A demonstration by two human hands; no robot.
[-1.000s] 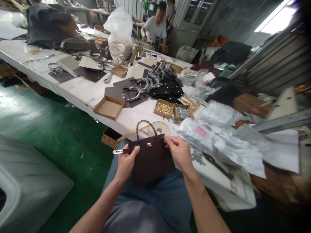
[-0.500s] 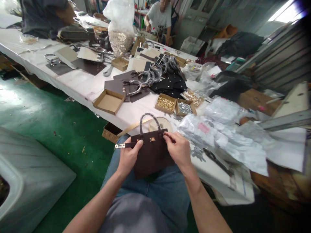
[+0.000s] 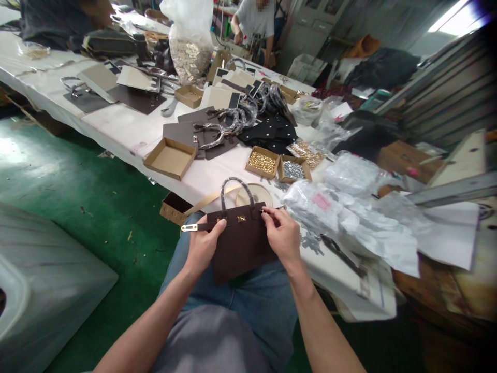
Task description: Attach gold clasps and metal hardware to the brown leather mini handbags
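Observation:
A dark brown handbag panel [image 3: 238, 248] rests on my lap, with a wrapped curved handle [image 3: 237, 181] standing up from its top. A gold clasp [image 3: 241, 218] sits near the middle of its upper edge. My left hand [image 3: 204, 248] grips the upper left of the panel, thumb in front, together with a brown strap whose gold slotted plate [image 3: 190, 228] sticks out to the left. At the upper right corner, my right hand [image 3: 283, 233] pinches beside a small metal fitting. Its fingers hide exactly what is between them.
On the white table [image 3: 104, 129] ahead lie an open cardboard box [image 3: 171, 158], boxes of gold fittings [image 3: 263, 162] and silver fittings [image 3: 293, 170], and more bag panels [image 3: 178, 137]. Plastic-wrapped packs [image 3: 345, 212] lie right. A pale bin [image 3: 58, 285] stands left. Another person [image 3: 254, 20] sits beyond.
The view has shifted slightly, so the table things sit a little further left and higher. Both hands keep their hold on the handbag panel; the right fingers have moved only slightly at the corner.

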